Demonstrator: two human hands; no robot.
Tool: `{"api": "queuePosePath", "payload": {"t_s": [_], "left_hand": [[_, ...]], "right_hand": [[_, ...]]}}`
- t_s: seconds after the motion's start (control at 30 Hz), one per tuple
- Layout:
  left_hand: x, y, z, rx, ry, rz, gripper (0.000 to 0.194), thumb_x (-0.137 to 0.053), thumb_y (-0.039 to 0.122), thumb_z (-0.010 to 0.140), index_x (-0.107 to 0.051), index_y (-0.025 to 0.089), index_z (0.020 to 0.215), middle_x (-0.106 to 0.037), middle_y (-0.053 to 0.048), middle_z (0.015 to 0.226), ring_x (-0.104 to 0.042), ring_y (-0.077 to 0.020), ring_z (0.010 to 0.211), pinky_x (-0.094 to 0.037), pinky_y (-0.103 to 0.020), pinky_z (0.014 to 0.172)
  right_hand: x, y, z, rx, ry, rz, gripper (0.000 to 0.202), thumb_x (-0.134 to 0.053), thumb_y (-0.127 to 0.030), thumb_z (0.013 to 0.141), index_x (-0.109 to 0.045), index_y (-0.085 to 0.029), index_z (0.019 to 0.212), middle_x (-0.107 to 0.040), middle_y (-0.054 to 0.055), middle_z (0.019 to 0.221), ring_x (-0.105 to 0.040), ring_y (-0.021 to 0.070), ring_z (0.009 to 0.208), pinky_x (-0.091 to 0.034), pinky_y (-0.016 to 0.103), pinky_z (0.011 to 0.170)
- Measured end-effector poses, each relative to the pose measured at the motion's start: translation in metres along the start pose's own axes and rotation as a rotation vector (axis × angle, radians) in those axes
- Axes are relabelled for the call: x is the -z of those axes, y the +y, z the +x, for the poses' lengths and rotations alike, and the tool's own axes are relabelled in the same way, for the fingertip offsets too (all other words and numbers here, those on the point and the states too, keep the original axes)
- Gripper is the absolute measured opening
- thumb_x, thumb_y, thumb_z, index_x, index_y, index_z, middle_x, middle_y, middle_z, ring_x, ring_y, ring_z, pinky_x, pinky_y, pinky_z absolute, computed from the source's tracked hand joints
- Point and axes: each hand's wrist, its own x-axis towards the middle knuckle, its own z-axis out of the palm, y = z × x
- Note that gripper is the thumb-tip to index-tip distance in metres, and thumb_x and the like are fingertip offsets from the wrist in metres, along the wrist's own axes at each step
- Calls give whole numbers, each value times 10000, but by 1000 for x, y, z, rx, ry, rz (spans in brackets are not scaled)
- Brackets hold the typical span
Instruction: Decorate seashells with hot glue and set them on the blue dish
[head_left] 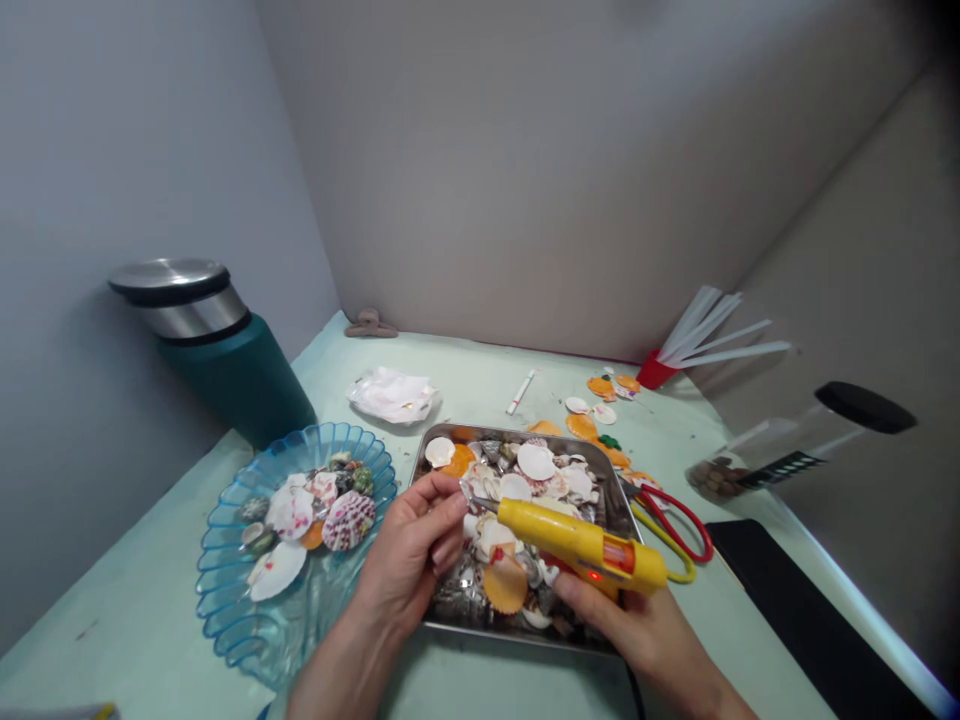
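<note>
My right hand is wrapped round the handle of a yellow glue gun, whose red light is lit. The gun's nozzle points left and meets the fingertips of my left hand. Those fingertips are pinched on something small and pale that I cannot make out. Both hands are over a metal tray filled with shells, among them an orange scallop shell and a white shell. To the left, a blue scalloped plate holds more shells, including a purple-striped one.
A teal bottle stands at the left. Behind the tray lie a white dish, a marker and loose shells. Rightward are red-handled scissors, a red cup of glue sticks, a clear jar and a black phone-like slab.
</note>
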Motion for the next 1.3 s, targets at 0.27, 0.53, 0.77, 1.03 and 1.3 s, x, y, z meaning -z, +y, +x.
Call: {"api": "queuePosePath", "payload": {"t_s": [0.27, 0.53, 0.77, 1.03, 1.3], "left_hand": [[-2, 0, -1, -39, 28, 31, 304, -828, 266, 613, -579, 152, 744, -413, 107, 437, -268, 3, 338, -145, -156, 371], [-2, -2, -2, -52, 32, 62, 293, -822, 271, 625, -582, 149, 741, -408, 108, 432, -266, 2, 338, -139, -160, 375], [-3, -1, -1, -44, 44, 47, 307, -826, 274, 621, -580, 144, 751, -405, 112, 432, -253, 6, 336, -146, -155, 373], [-3, -1, -3, -44, 37, 77, 301, -818, 280, 628, -574, 150, 747, -396, 110, 425, -251, -1, 341, -138, -160, 381], [-2, -1, -4, -3, -8, 71, 288, -805, 278, 647, -571, 149, 755, -394, 109, 445, -240, 3, 342, -131, -162, 380]], "right_hand": [[-8, 4, -5, -1, 170, -54, 347, -740, -420, 751, -739, -196, 1017, -766, 97, 1019, -716, 298, 932, -606, 401, 806], [-6, 4, -5, -3, 182, -50, 318, -722, -369, 763, -725, -195, 1029, -777, 77, 874, -718, 299, 885, -619, 368, 741], [-4, -2, -1, 132, 88, -122, 162, -693, -318, 789, -719, -204, 901, -754, 42, 805, -713, 245, 763, -603, 305, 678], [-9, -6, -1, 129, 140, -127, 142, -694, -351, 785, -704, -214, 821, -723, 25, 718, -679, 220, 661, -573, 278, 603], [-7, -6, -1, 193, 144, -208, 101, -666, -323, 800, -677, -228, 768, -683, 18, 666, -657, 227, 640, -545, 289, 581]]}}
